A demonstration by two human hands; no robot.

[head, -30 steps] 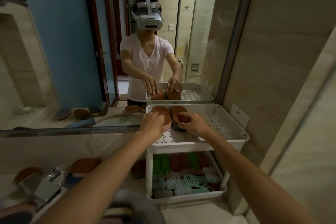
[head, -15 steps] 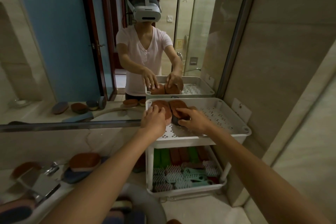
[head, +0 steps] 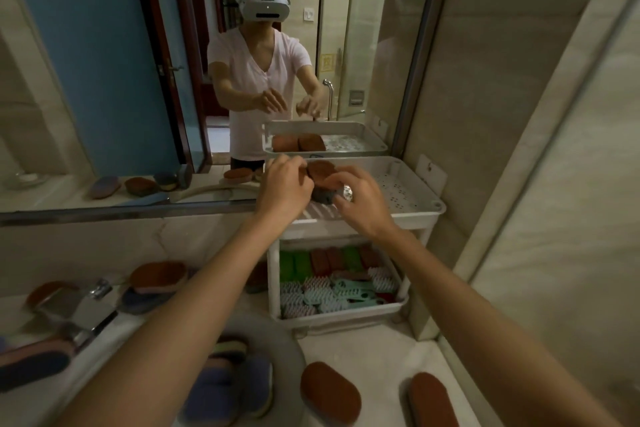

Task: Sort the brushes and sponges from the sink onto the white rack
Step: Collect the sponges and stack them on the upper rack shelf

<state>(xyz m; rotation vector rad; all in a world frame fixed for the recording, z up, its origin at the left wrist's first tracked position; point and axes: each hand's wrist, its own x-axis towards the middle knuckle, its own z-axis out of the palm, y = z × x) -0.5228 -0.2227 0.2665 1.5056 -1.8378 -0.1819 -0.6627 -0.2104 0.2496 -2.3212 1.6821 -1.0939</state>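
Observation:
The white rack stands against the mirror at the counter's far end. On its top tray lies a brown sponge with a dark underside; a second one beside it is hidden behind my left hand and shows only in the mirror. My left hand and my right hand hover just above the tray's front, fingers loosely curled, holding nothing. The rack's lower tray holds green and brown sponges and several pale brushes. Blue and purple sponges lie in the sink at the bottom.
Two brown sponges lie on the counter in front of the rack. A chrome faucet stands at the left with more sponges around it. The mirror rises behind, a tiled wall closes the right.
Both hands have come off the two brown sponges on the top tray and risen slightly back toward me. The sponges stay side by side. My view has tilted down.

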